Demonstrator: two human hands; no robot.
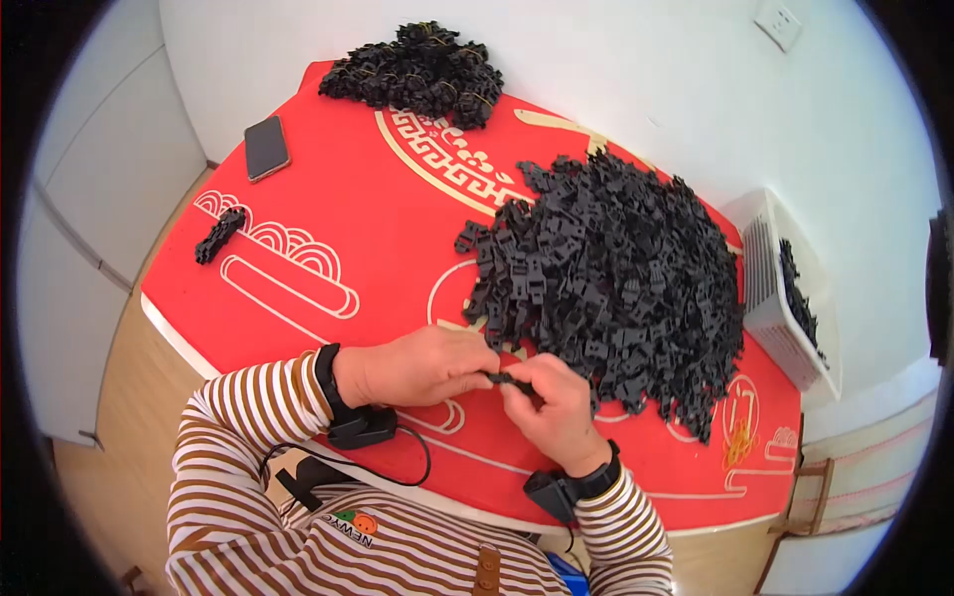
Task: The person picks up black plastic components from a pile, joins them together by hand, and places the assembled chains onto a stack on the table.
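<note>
My left hand (422,368) and my right hand (555,409) meet near the front edge of the table, both with fingers pinched. Between their fingertips shows a small black plastic piece (504,378), mostly covered by the fingers. Its exact kind is too small to make out. Just beyond my hands spreads a large heap of loose black plastic pieces (616,268), shaped like small clips or buckles. Its near edge lies close to my right hand.
A red patterned cloth (328,199) covers the table. At the back sits a pile of banded black bundles (417,74). To the left lie a phone (266,149) and one small black bundle (220,235). Yellow rubber bands (737,443) and a white basket (770,283) are at right.
</note>
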